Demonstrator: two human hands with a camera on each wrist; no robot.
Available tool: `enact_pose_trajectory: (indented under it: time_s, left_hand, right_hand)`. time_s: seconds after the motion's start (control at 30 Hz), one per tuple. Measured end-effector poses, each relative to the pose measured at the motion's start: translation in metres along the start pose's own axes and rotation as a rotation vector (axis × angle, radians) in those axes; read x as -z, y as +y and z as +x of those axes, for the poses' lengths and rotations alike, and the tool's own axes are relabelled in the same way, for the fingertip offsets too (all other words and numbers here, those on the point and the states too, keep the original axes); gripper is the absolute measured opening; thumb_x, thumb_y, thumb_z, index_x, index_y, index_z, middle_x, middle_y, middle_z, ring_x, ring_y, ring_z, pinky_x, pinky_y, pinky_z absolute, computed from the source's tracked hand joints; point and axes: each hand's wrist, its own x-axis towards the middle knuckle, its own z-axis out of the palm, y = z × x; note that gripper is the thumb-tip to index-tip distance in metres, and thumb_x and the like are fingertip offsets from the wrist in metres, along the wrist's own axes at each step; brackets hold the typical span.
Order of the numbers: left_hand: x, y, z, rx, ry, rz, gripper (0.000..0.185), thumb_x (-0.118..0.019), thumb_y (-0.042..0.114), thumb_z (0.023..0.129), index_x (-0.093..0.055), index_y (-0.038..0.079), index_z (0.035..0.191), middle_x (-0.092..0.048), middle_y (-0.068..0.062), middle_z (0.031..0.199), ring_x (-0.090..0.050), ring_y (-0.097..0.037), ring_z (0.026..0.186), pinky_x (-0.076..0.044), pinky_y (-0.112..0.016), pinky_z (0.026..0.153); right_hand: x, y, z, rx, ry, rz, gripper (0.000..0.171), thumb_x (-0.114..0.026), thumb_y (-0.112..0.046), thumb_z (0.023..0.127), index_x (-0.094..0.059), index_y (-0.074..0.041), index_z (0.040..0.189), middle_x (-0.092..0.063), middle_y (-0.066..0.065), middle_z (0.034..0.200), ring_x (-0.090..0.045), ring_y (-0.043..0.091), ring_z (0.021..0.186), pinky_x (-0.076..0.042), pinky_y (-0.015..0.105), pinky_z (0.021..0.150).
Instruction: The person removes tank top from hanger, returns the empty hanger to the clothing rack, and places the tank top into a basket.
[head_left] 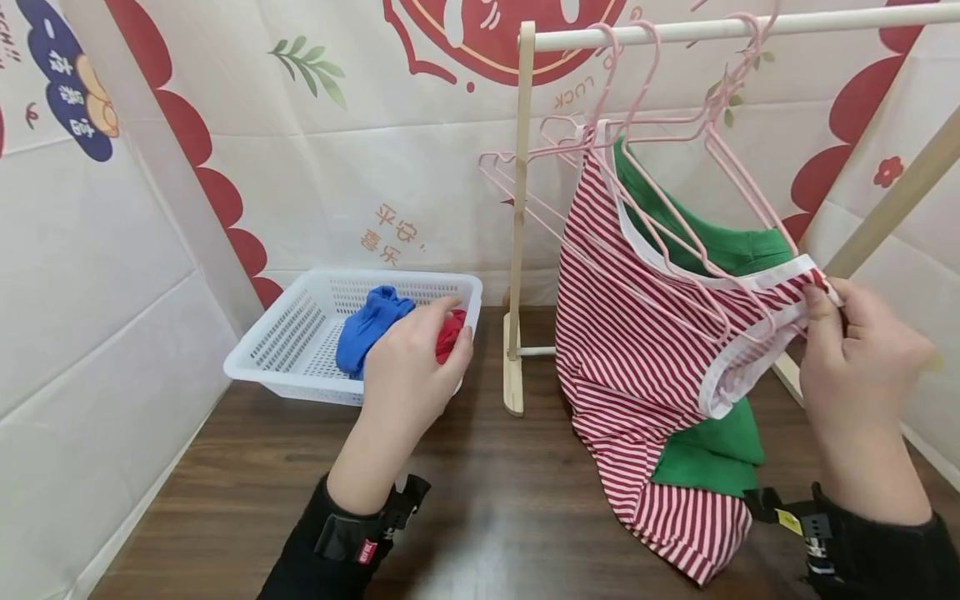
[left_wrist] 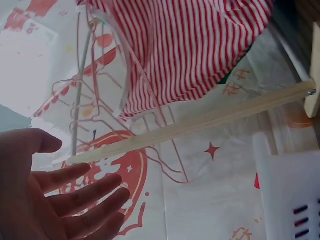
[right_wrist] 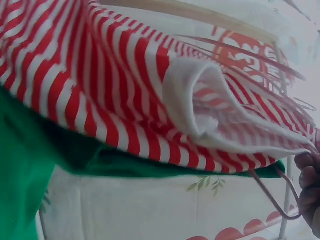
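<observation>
Striped red-and-white garment [head_left: 637, 358] hangs nearest me, partly threaded onto a pink hanger [head_left: 660, 242] on the wooden rack's rail [head_left: 750, 27]. I see my right hand [head_left: 855, 367] pinching its white-trimmed edge at the hanger's end, fingers curled round the fabric; the hem trails down onto the dark wooden table [head_left: 480, 500]. Just behind it a green garment [head_left: 712, 250] hangs on the same rail. My left hand [head_left: 412, 367] hovers over the near corner of the white plastic basket [head_left: 277, 350], fingers straight and relaxed, gripping nothing; the left wrist view shows the open palm. Farther back in the basket lie a blue cloth [head_left: 371, 325] and a red cloth [head_left: 450, 329]. I judge the work about halfway: green is hung, the striped piece is nearly settled, and two pieces wait in the basket.
</observation>
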Motion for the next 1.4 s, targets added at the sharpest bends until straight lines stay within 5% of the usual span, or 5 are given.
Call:
enact_pose_trajectory:
  time_s: [0.17, 0.4, 0.63, 1.1, 1.4]
  left_hand:
    - [0.000, -0.002, 0.001, -0.055, -0.051, 0.041, 0.039, -0.063, 0.032, 0.091, -0.064, 0.011, 0.125, -0.069, -0.007, 0.111, -0.066, -0.022, 0.093, -0.056, -0.037, 0.075]
    - [-0.001, -0.005, -0.004, -0.084, -0.083, 0.076, 0.037, -0.062, 0.032, 0.091, -0.065, 0.012, 0.122, -0.070, -0.007, 0.108, -0.066, -0.022, 0.090, -0.056, -0.038, 0.072]
    - [-0.006, -0.008, -0.006, -0.102, -0.066, 0.068, 0.034, -0.062, 0.031, 0.091, -0.067, 0.012, 0.119, -0.070, -0.006, 0.103, -0.065, -0.021, 0.084, -0.055, -0.037, 0.067]
    - [-0.015, -0.015, -0.006, -0.088, -0.090, 0.056, 0.031, -0.062, 0.029, 0.092, -0.068, 0.013, 0.117, -0.071, -0.006, 0.106, -0.066, -0.021, 0.088, -0.055, -0.036, 0.070]
    - [-0.018, -0.015, -0.005, -0.074, -0.118, 0.054, 0.032, -0.063, 0.030, 0.092, -0.068, 0.013, 0.118, -0.071, -0.006, 0.106, -0.066, -0.020, 0.090, -0.055, -0.035, 0.070]
  right_hand:
    - [0.002, 0.008, -0.005, 0.020, 0.026, -0.009, 0.037, -0.056, -0.022, 0.100, -0.066, 0.014, 0.100, -0.067, 0.002, 0.081, -0.037, -0.024, 0.070, -0.027, 0.002, 0.064]
    - [0.009, 0.010, -0.014, 0.030, -0.027, 0.011, 0.035, -0.055, -0.019, 0.100, -0.064, 0.015, 0.103, -0.064, 0.025, 0.083, -0.039, -0.027, 0.073, -0.030, -0.002, 0.067]
    - [0.019, 0.015, -0.018, -0.028, -0.081, -0.005, 0.034, -0.056, -0.019, 0.099, -0.064, 0.013, 0.104, -0.041, -0.044, 0.085, -0.041, -0.025, 0.068, -0.031, -0.004, 0.063]
    - [0.031, 0.027, -0.026, -0.090, -0.180, 0.054, 0.019, -0.057, -0.010, 0.098, -0.062, 0.009, 0.097, -0.044, -0.032, 0.062, -0.039, -0.015, 0.045, -0.032, 0.003, 0.045]
    - [0.036, 0.033, -0.032, -0.165, -0.222, 0.097, 0.025, -0.059, -0.009, 0.097, -0.058, -0.034, 0.094, -0.048, -0.022, 0.058, -0.042, -0.008, 0.043, -0.033, 0.008, 0.042]
